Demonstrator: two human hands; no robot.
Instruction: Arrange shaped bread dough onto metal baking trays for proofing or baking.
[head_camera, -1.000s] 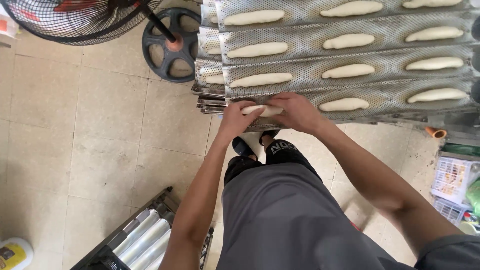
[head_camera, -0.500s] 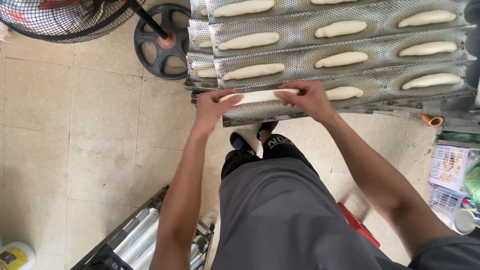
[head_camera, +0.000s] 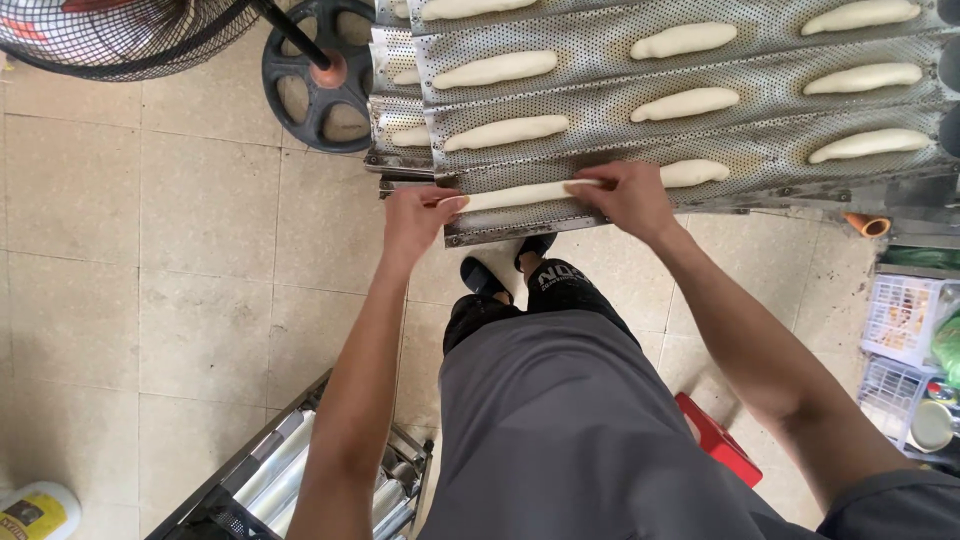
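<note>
I see the dough stick (head_camera: 520, 194) stretched between my left hand (head_camera: 418, 215) and right hand (head_camera: 625, 195), both pinching its ends over the perforated tray (head_camera: 600, 90).

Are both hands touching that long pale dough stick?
Touching. The head view shows the left hand and right hand pinching opposite ends of the long pale dough stick.

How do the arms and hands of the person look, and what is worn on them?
Both arms are bare from hand to upper arm. The left hand and the right hand wear no gloves, and no ring, watch or bracelet shows. A dark grey short sleeve shows at the right upper arm only. No tattoos or marks are visible.
</note>
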